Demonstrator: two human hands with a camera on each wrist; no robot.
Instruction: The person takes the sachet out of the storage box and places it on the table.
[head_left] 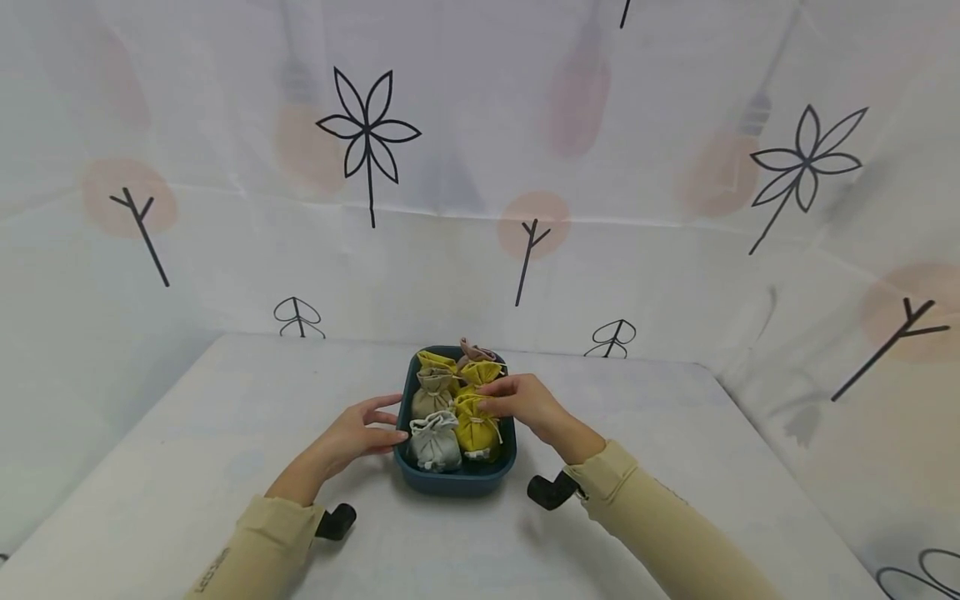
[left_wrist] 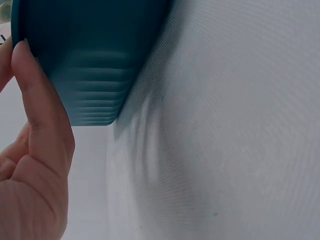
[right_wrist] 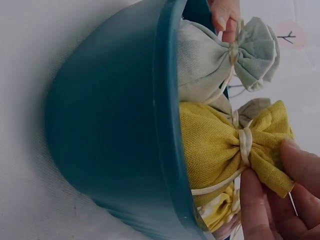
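A dark teal plastic bin (head_left: 457, 485) stands on the table, filled with small cloth drawstring pouches. My left hand (head_left: 347, 437) holds the bin's left rim, thumb at the edge and fingers along the outer wall; the left wrist view shows this hand (left_wrist: 37, 130) close up. With thumb and fingers, my right hand (head_left: 528, 408) pinches the gathered top of a yellow pouch (right_wrist: 212, 132) at the front right of the bin. A pale grey-green pouch (head_left: 437, 446) sits at the front left. Behind are a khaki pouch (head_left: 432, 393), more yellow pouches (head_left: 480, 373) and a brownish one (head_left: 477, 352).
The bin stands mid-table on a white cloth (head_left: 225, 467). A pale curtain (head_left: 450, 267) with printed plants hangs behind and at the sides. Black wrist-worn pieces (head_left: 551, 492) stick out below both sleeves.
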